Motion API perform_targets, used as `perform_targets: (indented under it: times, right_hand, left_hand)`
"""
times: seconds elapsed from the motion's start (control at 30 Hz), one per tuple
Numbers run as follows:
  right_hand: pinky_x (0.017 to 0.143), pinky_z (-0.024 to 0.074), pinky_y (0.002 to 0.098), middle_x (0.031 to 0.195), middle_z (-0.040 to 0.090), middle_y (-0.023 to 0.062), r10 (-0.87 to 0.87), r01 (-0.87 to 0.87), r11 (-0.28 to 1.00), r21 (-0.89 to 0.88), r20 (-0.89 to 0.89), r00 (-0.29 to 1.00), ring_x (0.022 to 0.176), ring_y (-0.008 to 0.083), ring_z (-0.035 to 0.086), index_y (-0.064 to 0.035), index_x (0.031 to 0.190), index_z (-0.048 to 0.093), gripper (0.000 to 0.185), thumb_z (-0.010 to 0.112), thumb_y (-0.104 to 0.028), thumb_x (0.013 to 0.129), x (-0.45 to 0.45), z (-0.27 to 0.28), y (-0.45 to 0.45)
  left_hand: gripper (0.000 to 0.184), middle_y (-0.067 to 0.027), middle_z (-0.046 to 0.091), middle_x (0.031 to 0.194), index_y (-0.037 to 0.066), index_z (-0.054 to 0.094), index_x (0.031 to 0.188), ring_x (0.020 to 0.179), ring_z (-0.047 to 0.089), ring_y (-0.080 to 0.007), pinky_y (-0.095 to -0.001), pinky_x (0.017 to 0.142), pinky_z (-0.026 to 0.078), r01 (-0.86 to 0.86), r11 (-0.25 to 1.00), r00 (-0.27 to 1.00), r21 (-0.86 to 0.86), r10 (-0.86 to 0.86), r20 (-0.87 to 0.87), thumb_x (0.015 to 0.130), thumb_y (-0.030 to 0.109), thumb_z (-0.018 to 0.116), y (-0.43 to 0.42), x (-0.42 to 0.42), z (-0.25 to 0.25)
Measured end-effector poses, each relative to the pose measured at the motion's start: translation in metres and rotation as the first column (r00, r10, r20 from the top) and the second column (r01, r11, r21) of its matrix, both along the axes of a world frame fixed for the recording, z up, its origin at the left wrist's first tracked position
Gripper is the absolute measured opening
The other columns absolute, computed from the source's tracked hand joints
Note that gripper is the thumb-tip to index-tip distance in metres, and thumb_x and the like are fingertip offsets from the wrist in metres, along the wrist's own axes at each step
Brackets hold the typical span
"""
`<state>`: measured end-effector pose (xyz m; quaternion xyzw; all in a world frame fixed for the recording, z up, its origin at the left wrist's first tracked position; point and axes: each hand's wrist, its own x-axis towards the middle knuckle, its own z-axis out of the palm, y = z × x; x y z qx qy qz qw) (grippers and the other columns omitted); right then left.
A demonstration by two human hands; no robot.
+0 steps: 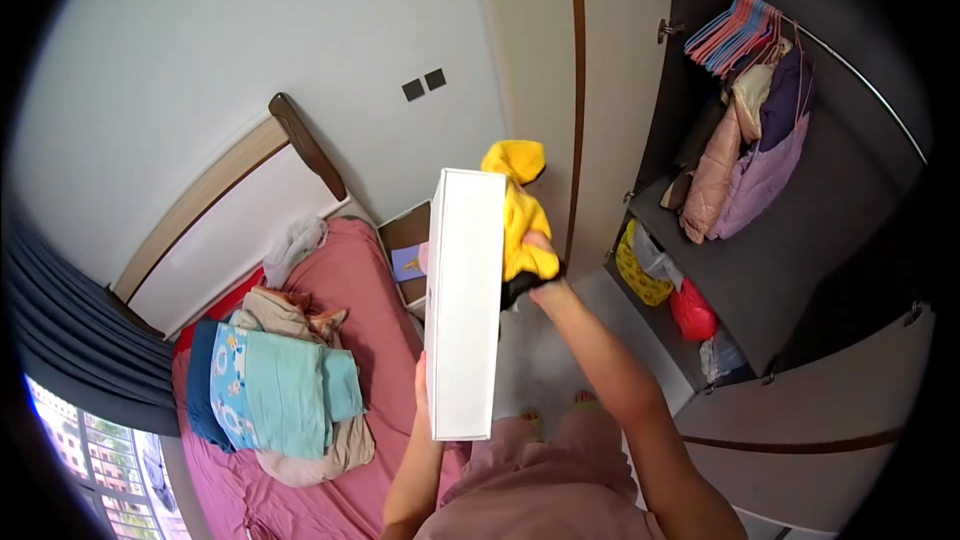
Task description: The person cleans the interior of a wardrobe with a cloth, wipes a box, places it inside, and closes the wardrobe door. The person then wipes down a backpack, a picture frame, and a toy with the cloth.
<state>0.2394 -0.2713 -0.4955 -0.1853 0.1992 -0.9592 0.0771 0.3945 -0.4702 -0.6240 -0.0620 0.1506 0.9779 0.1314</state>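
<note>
White box (468, 305) fills the near middle, stood on end and tilted slightly, narrow face toward the camera; left hand (421, 385) grasps its lower left edge, most of those fingers hidden behind it. Wardrobe (740, 290) stands open, well right of the right fingers. Bed (385, 330) with pink sheet lies left of and beyond the left fingers. Dark curtain (90, 330) hangs far left of them. Folded clothes pile (285, 380), teal on top, sits on the bed, left of the left fingers. Padded coats (712, 185), pink and purple, hang up and right of the right fingers. Yellow cloth (522, 215) with a black part is bunched in the grasp of the right hand (539, 241), just right of the box; can't tell if cloth and box touch. Pink and blue hangers (735, 35) crowd the rail above the coats. Red bag (692, 310) lies low in the wardrobe, right of the right fingers. Two dark wall plates (413, 90) show beyond both hands.
</note>
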Motion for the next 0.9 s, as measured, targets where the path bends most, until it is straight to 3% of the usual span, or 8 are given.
perform_targets:
  times: [0.03,0.1,0.17,0.23,0.4,0.5,0.7,0.9]
  right_hand:
    - [0.106,0.0414,0.0377,0.138,0.050,0.0094,0.146,-0.150,0.988,0.046,0.091,0.985,0.126,0.0221,0.050,-0.0080,0.146,0.033,0.066,0.051,-0.010,0.082,-0.015,-0.017,0.002]
    - [0.104,0.0425,0.0348,0.133,0.054,0.0072,0.029,-0.055,0.982,0.183,0.142,0.989,0.121,0.0208,0.053,-0.0076,0.144,0.037,0.062,0.052,-0.018,0.084,-0.001,-0.016,-0.013]
    - [0.099,0.0439,0.0328,0.125,0.058,0.0058,-0.042,0.001,0.964,0.264,0.149,0.988,0.113,0.0183,0.057,-0.0069,0.139,0.044,0.056,0.052,-0.020,0.085,0.020,-0.058,-0.025]
    - [0.098,0.0442,0.0326,0.123,0.059,0.0055,-0.021,-0.086,0.939,0.332,0.304,0.952,0.112,0.0177,0.057,-0.0068,0.137,0.046,0.054,0.052,-0.021,0.086,0.063,-0.096,-0.036]
    - [0.093,0.0456,0.0319,0.116,0.062,0.0047,-0.014,-0.284,0.878,0.386,0.613,0.790,0.106,0.0164,0.058,-0.0069,0.129,0.052,0.045,0.052,-0.022,0.087,0.124,-0.127,-0.047]
    - [0.088,0.0472,0.0313,0.109,0.063,0.0049,-0.036,-0.195,0.947,0.256,0.687,0.725,0.098,0.0177,0.060,-0.0050,0.121,0.056,0.042,0.057,-0.024,0.084,0.112,-0.122,-0.030]
    - [0.087,0.0489,0.0339,0.104,0.063,0.0064,-0.100,0.030,0.986,0.164,0.438,0.893,0.095,0.0203,0.062,-0.0022,0.121,0.054,0.047,0.062,-0.021,0.079,0.124,-0.060,0.032]
    - [0.078,0.0527,0.0352,0.101,0.063,0.0096,-0.347,0.205,0.938,0.280,0.743,0.572,0.090,0.0249,0.062,-0.0043,0.121,0.055,0.043,0.062,-0.021,0.082,0.206,-0.144,0.083]
  left_hand:
    - [0.056,-0.0157,0.051,0.138,0.006,0.041,0.143,0.120,0.055,-0.0322,-0.0436,0.100,0.048,0.005,1.000,1.000,-0.001,-0.005,-0.002,0.099,0.041,0.038,-0.002,-0.008,-0.020]
    - [0.049,-0.0147,0.057,0.132,0.003,0.047,0.137,0.113,0.060,-0.0304,-0.0413,0.094,0.053,0.117,0.973,0.970,0.201,-0.068,-0.232,0.101,0.035,0.039,-0.006,-0.026,-0.064]
    - [0.041,-0.0128,0.063,0.122,0.001,0.053,0.130,0.104,0.065,-0.0282,-0.0387,0.088,0.056,0.068,0.965,0.992,0.253,-0.038,-0.120,0.101,0.027,0.040,0.004,-0.035,-0.048]
    - [0.035,-0.0083,0.066,0.085,0.009,0.062,0.113,0.067,0.063,-0.0223,-0.0314,0.053,0.054,-0.205,0.881,0.957,-0.426,0.271,0.101,0.099,0.037,0.045,0.001,-0.044,-0.069]
    - [0.068,-0.0134,0.052,0.138,0.011,0.044,0.141,0.123,0.052,-0.0376,-0.0549,0.101,0.044,0.013,0.992,0.991,0.125,-0.029,0.127,0.095,0.058,0.028,-0.026,-0.039,-0.055]
    - [0.052,-0.0116,0.067,0.113,0.011,0.059,0.124,0.093,0.068,-0.0290,-0.0364,0.070,0.059,0.033,0.999,0.983,-0.016,-0.030,0.180,0.094,0.049,0.044,-0.017,-0.027,-0.031]
    - [0.056,-0.0006,0.061,0.126,0.015,0.054,0.130,0.112,0.060,-0.0238,-0.0398,0.088,0.052,0.019,0.979,0.955,-0.203,0.042,0.293,0.093,0.055,0.044,-0.002,-0.034,-0.025]
    - [0.062,-0.0046,0.056,0.132,0.015,0.050,0.135,0.122,0.053,-0.0247,-0.0440,0.098,0.046,0.316,0.902,0.930,-0.296,-0.232,0.284,0.090,0.057,0.048,0.043,-0.023,-0.046]
